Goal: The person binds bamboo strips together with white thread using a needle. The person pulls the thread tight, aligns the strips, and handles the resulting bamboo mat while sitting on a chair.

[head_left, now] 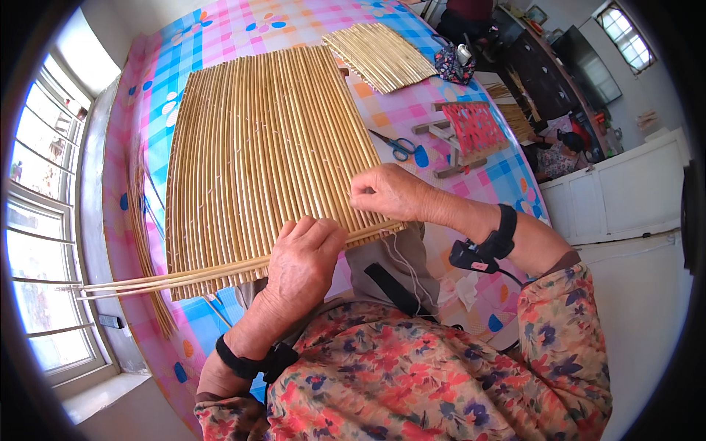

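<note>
A large mat of straw-coloured stalks (254, 140), bound with rows of pale stitches, lies before me with its near edge at my lap. My left hand (303, 257) is closed on a few long loose stalks (169, 281) laid along that near edge; their thin ends reach out left toward the window. Over the mat's near right corner, my right hand (390, 192) is closed with the fingertips curled together. Whatever it may pinch is too small to make out. White thread (407, 268) hangs from the near right edge down over my lap.
Right of the mat lie dark-handled scissors (401, 147) and a small folding stool (465, 132) with red webbing. Farther back are a smaller stalk mat (379, 55) and a patterned pouch (454, 65). Loose thin stalks (140, 220) lie at the left. Another person (562, 154) is at the far right.
</note>
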